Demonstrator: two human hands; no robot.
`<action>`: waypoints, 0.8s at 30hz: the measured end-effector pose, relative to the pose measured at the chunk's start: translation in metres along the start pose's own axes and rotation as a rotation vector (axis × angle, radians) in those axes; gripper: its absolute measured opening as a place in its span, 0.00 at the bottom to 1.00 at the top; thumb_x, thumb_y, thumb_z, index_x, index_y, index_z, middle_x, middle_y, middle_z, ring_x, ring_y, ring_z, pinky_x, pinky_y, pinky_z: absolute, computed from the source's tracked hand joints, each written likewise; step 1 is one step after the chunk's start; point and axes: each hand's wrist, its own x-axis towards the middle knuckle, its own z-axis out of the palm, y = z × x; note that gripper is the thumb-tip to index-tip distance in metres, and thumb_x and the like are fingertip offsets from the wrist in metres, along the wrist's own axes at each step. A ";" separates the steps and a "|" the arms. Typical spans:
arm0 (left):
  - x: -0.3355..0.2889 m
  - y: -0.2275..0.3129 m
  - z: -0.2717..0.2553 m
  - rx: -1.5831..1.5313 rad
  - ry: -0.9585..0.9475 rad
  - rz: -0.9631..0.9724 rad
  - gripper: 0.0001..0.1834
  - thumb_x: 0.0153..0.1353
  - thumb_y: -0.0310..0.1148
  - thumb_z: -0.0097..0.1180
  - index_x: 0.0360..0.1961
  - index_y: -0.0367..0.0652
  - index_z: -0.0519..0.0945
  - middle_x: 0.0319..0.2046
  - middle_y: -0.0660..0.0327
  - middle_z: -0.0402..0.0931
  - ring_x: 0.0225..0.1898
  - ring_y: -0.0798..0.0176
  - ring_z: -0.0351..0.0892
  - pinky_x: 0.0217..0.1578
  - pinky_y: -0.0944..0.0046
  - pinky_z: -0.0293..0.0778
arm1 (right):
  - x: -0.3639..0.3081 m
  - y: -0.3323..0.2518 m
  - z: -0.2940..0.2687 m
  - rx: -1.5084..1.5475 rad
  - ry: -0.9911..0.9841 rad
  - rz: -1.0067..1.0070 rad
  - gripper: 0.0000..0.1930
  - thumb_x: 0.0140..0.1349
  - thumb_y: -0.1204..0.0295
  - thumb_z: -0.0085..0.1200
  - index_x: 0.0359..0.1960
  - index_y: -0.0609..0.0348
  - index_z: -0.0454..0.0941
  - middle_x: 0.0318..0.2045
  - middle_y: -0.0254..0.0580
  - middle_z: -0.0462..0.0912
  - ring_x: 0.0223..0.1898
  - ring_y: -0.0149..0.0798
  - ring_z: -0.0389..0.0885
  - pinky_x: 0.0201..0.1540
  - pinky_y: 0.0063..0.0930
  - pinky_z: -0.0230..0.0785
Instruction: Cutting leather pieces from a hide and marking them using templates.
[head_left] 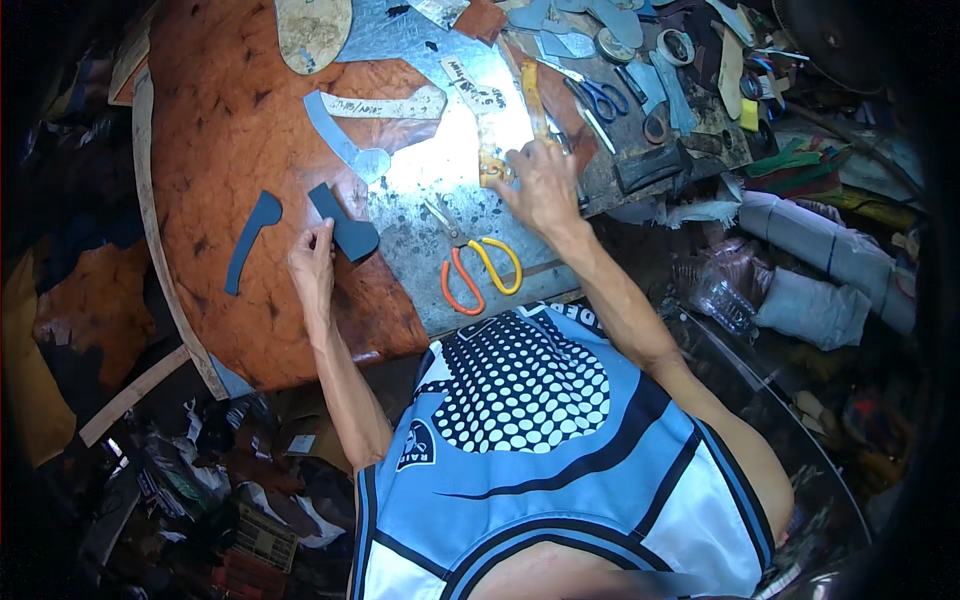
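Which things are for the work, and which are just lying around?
Probably for the work:
dark blue piece at the left hand
slimmer dark piece
yellowish strip by the right hand
orange-and-yellow-handled scissors

Probably just lying about:
blue-handled scissors
yellow block
pale roll

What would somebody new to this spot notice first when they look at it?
Probably the big mottled brown leather hide spread across the upper left. Next, the scissors with one orange and one yellow handle, lying on the shiny metal sheet near the middle. Then the left hand, its fingertips at the edge of a dark blue-grey cutout.
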 end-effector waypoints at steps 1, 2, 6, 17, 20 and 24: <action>0.000 0.000 -0.001 0.194 0.035 0.049 0.18 0.64 0.42 0.59 0.24 0.38 0.78 0.18 0.65 0.72 0.20 0.72 0.66 0.22 0.69 0.63 | -0.002 -0.002 0.006 0.017 -0.012 -0.002 0.15 0.51 0.66 0.64 0.39 0.60 0.80 0.38 0.47 0.75 0.45 0.48 0.72 0.45 0.46 0.61; 0.000 0.000 -0.003 0.387 0.072 0.098 0.19 0.63 0.42 0.59 0.22 0.38 0.77 0.17 0.65 0.71 0.20 0.71 0.64 0.22 0.68 0.61 | -0.004 -0.002 0.011 0.034 -0.023 -0.005 0.14 0.52 0.66 0.64 0.38 0.61 0.80 0.38 0.47 0.75 0.44 0.49 0.73 0.46 0.46 0.61; -0.015 0.009 0.011 0.551 0.269 0.294 0.16 0.60 0.39 0.62 0.26 0.34 0.80 0.18 0.52 0.74 0.20 0.56 0.72 0.25 0.56 0.67 | -0.004 0.005 0.025 0.302 -0.188 0.161 0.15 0.52 0.67 0.64 0.37 0.61 0.78 0.38 0.49 0.75 0.40 0.53 0.75 0.44 0.47 0.62; -0.044 0.023 0.081 0.583 0.033 0.848 0.16 0.57 0.28 0.62 0.46 0.33 0.79 0.46 0.46 0.76 0.50 0.44 0.74 0.54 0.52 0.69 | -0.010 -0.012 0.024 0.055 -0.036 0.093 0.22 0.51 0.68 0.64 0.48 0.62 0.75 0.40 0.48 0.72 0.44 0.50 0.72 0.45 0.45 0.63; -0.051 0.021 0.084 0.641 -0.027 0.817 0.19 0.57 0.29 0.62 0.50 0.33 0.77 0.54 0.44 0.72 0.59 0.41 0.68 0.60 0.48 0.63 | -0.012 -0.013 0.021 0.170 -0.090 0.061 0.21 0.50 0.70 0.63 0.47 0.61 0.76 0.40 0.47 0.72 0.45 0.50 0.71 0.46 0.45 0.63; -0.057 0.024 0.095 0.656 -0.131 0.801 0.21 0.58 0.31 0.63 0.52 0.36 0.76 0.58 0.44 0.69 0.63 0.39 0.63 0.62 0.45 0.60 | -0.021 -0.013 0.010 0.252 -0.160 0.061 0.19 0.49 0.71 0.63 0.44 0.60 0.76 0.42 0.47 0.71 0.46 0.49 0.71 0.47 0.46 0.63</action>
